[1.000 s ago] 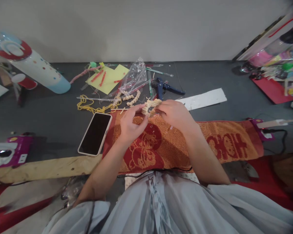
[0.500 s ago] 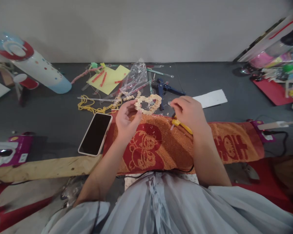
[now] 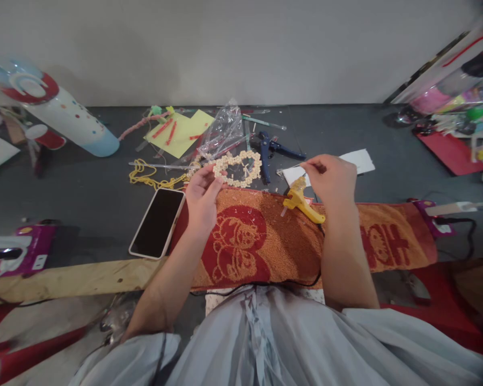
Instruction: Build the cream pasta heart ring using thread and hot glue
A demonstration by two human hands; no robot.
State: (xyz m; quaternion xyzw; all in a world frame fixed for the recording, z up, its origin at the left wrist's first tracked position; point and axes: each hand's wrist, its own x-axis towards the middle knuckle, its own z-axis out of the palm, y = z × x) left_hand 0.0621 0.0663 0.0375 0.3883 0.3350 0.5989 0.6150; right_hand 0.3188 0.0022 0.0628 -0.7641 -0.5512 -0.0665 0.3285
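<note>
My left hand [image 3: 203, 198] is closed on the edge of a cream ring of small bead-like pieces [image 3: 247, 181], held up at the far edge of the towel. My right hand [image 3: 332, 177] is pinched above a white strip of paper [image 3: 360, 160]; a thin line runs left from its fingertips, too fine to name. Just below these fingers a yellow glue gun [image 3: 300, 203] lies on the orange and red towel [image 3: 282, 241]. Blue cutting pliers [image 3: 268, 153] rest between the two hands, behind the ring.
A phone [image 3: 158, 222] and tangled yellow cord [image 3: 140, 177] are at left. Farther back are yellow paper [image 3: 179, 142], clear plastic wrap [image 3: 227, 126] and a tall bottle [image 3: 78, 120]. Purple boxes [image 3: 34, 246] flank the workspace. Red card [image 3: 446, 153] sits at far right.
The ring has tilted and shifted slightly left with my left hand. My right hand has moved right, uncovering more of the glue gun and the paper strip's left end.
</note>
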